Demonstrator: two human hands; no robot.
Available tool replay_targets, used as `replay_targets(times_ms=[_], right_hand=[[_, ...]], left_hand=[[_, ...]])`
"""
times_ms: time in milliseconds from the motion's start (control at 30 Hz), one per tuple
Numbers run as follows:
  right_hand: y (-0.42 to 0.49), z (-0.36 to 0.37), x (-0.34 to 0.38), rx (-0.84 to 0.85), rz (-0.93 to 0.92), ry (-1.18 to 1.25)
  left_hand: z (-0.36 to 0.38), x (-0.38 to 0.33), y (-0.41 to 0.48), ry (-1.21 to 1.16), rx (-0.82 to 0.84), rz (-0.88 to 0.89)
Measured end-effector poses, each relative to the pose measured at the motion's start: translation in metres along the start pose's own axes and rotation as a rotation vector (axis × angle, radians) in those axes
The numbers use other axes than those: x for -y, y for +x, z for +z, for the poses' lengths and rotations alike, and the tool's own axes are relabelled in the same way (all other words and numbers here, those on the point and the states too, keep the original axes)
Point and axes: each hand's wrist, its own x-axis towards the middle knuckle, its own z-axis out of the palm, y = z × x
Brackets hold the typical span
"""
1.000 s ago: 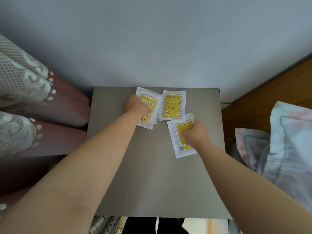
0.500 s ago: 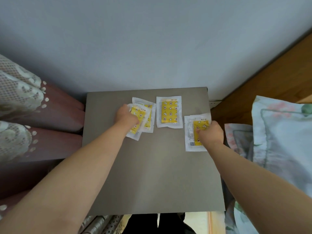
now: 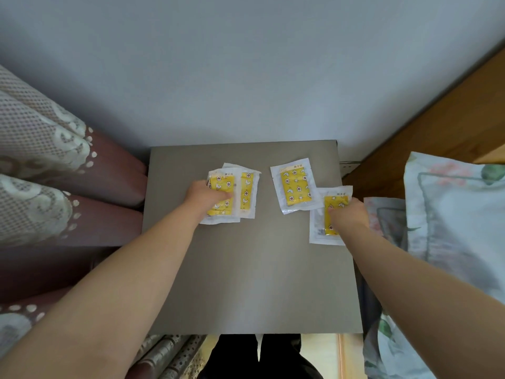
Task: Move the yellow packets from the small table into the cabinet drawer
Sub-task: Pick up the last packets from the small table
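All four yellow packets lie on the small table (image 3: 246, 283). Our left hand (image 3: 209, 196) grips the left packet (image 3: 221, 184), which overlaps a second packet (image 3: 247, 192) — our right hand (image 3: 349, 217) pinches the right-edge packet (image 3: 336, 201), whose corner touches the middle packet (image 3: 293, 184).

No text can be read. Each yellow packet (image 3: 294, 186) carries small orange print at its top edge, beyond the fingers (image 3: 222, 197), too blurred to make out.
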Motion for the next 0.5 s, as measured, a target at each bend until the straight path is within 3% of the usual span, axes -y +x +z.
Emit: replay_targets(times_ms=[133,267,367,433,500], right_hand=[[0.002,-0.011,-0.011,-0.018,-0.038,0.016],[0.002,-0.016,-0.022,-0.214,0.018,0.052],[0.0,-0.021,-0.015,-0.311,0.013,0.269],[0.003,-0.027,-0.003,-0.287,0.019,0.422],[0.008,-0.032,0.012,-0.085,0.094,0.722]], left_hand=[[-0.001,0.001,-0.009,-0.195,0.104,-0.032],[0.016,-0.007,-0.017,-0.387,0.226,-0.04],[0.039,-0.016,-0.023,-0.405,0.277,-0.05],[0.06,-0.024,-0.028,-0.37,0.278,-0.041],[0.084,-0.033,-0.031,-0.352,0.251,-0.033]])
